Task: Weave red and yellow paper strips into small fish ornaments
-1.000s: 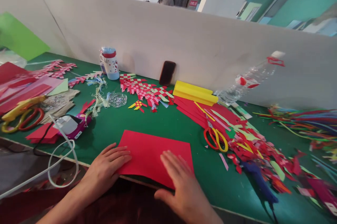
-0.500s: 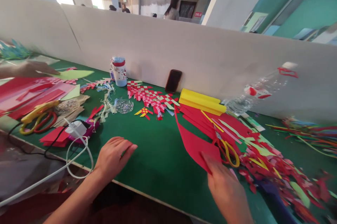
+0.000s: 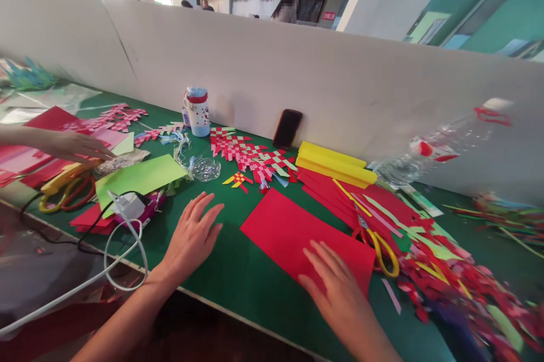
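Observation:
A sheet of red paper [image 3: 293,226] lies on the green table, slanting from centre to right. Over its near right part is my right hand [image 3: 335,288], open with fingers spread; whether it presses on the paper I cannot tell. My left hand [image 3: 193,237] is open and holds nothing, to the left of the sheet. Further left, a light green sheet [image 3: 142,178] lies across a charger and a purple object. Yellow-handled scissors [image 3: 378,246] rest by the red sheet's right corner. A small woven yellow and red paper fish [image 3: 238,181] lies beyond my left hand.
Another person's hand [image 3: 80,147] is over papers at left. A cup [image 3: 198,113], a phone [image 3: 288,128], folded yellow paper [image 3: 331,164] and a tilted plastic bottle [image 3: 442,144] line the partition. Paper scraps [image 3: 459,277] heap at right. A white cable [image 3: 63,299] crosses the near left.
My right hand has let go of the red sheet, which now lies flat. My left hand's fingers have spread. The light green sheet has come nearer, and the other person's hand has moved right.

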A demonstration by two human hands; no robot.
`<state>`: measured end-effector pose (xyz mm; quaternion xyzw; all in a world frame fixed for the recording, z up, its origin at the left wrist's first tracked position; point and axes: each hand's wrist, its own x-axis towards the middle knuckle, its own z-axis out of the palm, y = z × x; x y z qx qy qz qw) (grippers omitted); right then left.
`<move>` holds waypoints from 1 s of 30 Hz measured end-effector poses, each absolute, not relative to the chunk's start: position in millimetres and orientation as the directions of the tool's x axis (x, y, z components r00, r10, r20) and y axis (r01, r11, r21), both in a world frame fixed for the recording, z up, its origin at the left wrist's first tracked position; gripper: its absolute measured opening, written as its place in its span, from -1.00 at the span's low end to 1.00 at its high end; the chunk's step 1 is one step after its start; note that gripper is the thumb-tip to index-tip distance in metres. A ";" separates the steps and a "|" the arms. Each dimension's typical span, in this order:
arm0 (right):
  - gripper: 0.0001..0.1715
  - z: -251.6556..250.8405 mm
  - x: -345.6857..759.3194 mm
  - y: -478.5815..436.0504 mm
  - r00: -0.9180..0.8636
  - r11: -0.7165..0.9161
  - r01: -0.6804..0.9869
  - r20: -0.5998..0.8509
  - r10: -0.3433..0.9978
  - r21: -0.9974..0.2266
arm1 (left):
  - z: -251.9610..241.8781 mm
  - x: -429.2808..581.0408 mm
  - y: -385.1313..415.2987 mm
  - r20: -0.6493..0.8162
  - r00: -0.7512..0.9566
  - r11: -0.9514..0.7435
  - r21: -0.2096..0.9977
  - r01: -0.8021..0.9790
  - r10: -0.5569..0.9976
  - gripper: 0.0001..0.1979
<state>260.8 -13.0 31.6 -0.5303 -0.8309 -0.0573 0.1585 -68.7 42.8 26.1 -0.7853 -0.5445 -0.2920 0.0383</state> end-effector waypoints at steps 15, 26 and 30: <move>-0.75 32.3 -27.2 178.8 -0.852 0.869 0.495 0.201 0.482 0.016 | -20.2 -73.7 32.9 0.418 0.350 -0.511 0.379 0.772 0.838 -0.77; -0.67 83.3 133.3 95.9 -0.634 0.664 0.741 0.430 0.642 0.100 | -17.5 -73.3 27.9 0.440 0.393 -0.556 0.344 0.757 0.807 -0.76; -0.72 64.0 223.3 22.7 -0.494 0.492 0.861 0.450 0.744 0.130 | -7.6 -62.1 29.6 0.439 0.424 -0.583 0.341 0.737 0.792 -0.73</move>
